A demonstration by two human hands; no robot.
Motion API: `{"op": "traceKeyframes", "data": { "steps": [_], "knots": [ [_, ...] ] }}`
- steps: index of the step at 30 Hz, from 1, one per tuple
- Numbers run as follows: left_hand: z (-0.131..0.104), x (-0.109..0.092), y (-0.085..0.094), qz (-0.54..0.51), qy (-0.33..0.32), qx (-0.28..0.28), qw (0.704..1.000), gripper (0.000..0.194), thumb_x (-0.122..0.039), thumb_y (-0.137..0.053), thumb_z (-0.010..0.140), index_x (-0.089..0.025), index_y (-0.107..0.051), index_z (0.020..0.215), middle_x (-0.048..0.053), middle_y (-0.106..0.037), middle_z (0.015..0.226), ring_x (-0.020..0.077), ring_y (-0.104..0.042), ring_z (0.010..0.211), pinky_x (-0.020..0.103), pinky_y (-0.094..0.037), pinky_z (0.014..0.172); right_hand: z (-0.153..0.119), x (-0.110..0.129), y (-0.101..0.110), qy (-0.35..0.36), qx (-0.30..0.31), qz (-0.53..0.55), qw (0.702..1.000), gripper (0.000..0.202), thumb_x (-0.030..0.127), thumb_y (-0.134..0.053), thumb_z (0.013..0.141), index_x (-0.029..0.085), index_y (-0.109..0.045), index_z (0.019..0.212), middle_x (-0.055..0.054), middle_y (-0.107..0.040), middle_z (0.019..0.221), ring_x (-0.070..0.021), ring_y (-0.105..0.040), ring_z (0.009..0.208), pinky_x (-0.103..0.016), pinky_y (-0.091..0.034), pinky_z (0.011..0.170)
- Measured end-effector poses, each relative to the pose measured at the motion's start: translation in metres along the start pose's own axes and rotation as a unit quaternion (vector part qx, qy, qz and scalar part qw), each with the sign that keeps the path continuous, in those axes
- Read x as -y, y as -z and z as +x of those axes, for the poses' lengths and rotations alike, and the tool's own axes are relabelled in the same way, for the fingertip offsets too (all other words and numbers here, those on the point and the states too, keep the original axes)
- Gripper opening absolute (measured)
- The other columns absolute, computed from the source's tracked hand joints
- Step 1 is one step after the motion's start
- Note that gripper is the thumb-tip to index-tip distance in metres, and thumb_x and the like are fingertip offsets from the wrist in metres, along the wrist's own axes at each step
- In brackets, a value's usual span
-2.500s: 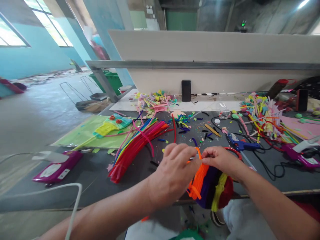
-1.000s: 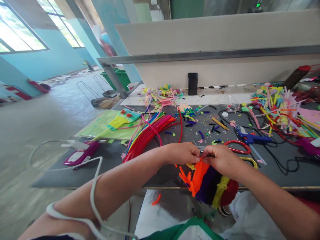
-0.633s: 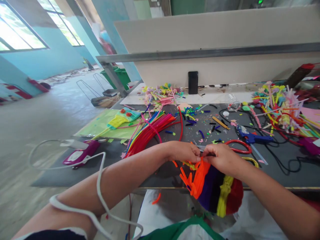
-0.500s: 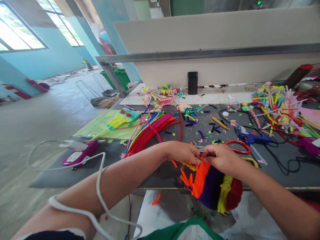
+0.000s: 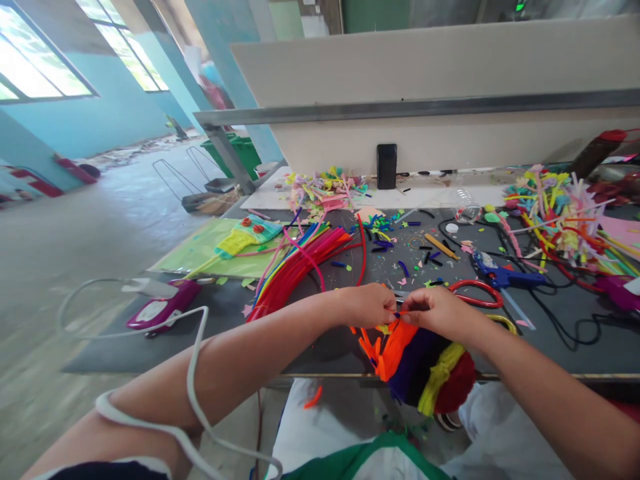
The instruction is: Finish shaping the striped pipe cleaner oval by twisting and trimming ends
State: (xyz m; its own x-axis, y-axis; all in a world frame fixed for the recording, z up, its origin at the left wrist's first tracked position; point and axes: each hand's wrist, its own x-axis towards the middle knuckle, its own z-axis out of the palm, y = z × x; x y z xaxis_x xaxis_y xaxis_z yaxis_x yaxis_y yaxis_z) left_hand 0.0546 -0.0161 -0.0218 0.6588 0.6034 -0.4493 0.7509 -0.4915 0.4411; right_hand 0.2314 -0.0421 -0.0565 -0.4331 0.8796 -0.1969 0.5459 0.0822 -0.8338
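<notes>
Both hands meet at the table's front edge over a striped craft piece point(image 5: 420, 363) of fuzzy pipe cleaners in orange, purple, black, yellow and red. My left hand point(image 5: 373, 305) pinches the top of its orange end. Close beside it, my right hand point(image 5: 433, 310) has thumb and finger closed on the same orange strands. The piece hangs below the hands, tilted, its red end to the lower right. Loose orange tips stick out on its left. A small dark bit shows between the fingertips. Red-handled scissors point(image 5: 477, 293) lie just behind my right hand.
A bundle of pipe cleaners point(image 5: 295, 270) lies left of the hands. A blue glue gun point(image 5: 510, 275) with black cables is at right. A phone point(image 5: 387, 167) leans at the back. A white cable point(image 5: 193, 373) crosses my left forearm. A purple power strip point(image 5: 163, 310) sits far left.
The craft piece has swung slightly left and down, its red end lower. My fingers have shifted a little on the orange strands, and a dark bit now shows between them.
</notes>
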Motion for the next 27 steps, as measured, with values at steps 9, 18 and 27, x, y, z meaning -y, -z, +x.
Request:
{"op": "traceKeyframes", "data": {
  "steps": [9,18,27],
  "knots": [
    [-0.009,-0.013,-0.011,0.177,-0.014,-0.121,0.977,0.017,-0.023,-0.045,0.083,-0.016,-0.060,0.081,0.007,-0.066,0.085,0.0195,-0.059,0.087,0.032,-0.041,0.080,-0.001,0.007,0.003,-0.015,0.036,0.042,0.998,0.019,0.033,-0.060,0.068,0.015,-0.061,0.066,0.004,-0.049,0.058,-0.0102,-0.039,0.056,-0.022,-0.028,0.052],
    [-0.021,-0.018,-0.015,0.198,-0.055,-0.167,0.964,0.009,-0.021,-0.052,0.078,-0.015,-0.059,0.079,0.008,-0.063,0.085,0.0216,-0.058,0.087,0.036,-0.038,0.083,-0.002,-0.001,0.000,0.004,0.044,0.034,0.998,0.015,0.028,-0.057,0.069,0.015,-0.062,0.070,0.002,-0.054,0.063,-0.0125,-0.045,0.062,-0.023,-0.033,0.056],
    [-0.017,-0.005,-0.019,0.091,-0.129,-0.236,0.959,0.030,-0.036,-0.066,0.071,-0.016,-0.057,0.092,0.004,-0.061,0.094,0.0201,-0.054,0.094,0.034,-0.035,0.085,0.006,-0.014,-0.010,-0.007,0.016,-0.003,1.000,0.014,0.025,-0.054,0.067,0.015,-0.062,0.070,0.003,-0.053,0.060,-0.0125,-0.045,0.062,-0.023,-0.034,0.056]
  ]
}}
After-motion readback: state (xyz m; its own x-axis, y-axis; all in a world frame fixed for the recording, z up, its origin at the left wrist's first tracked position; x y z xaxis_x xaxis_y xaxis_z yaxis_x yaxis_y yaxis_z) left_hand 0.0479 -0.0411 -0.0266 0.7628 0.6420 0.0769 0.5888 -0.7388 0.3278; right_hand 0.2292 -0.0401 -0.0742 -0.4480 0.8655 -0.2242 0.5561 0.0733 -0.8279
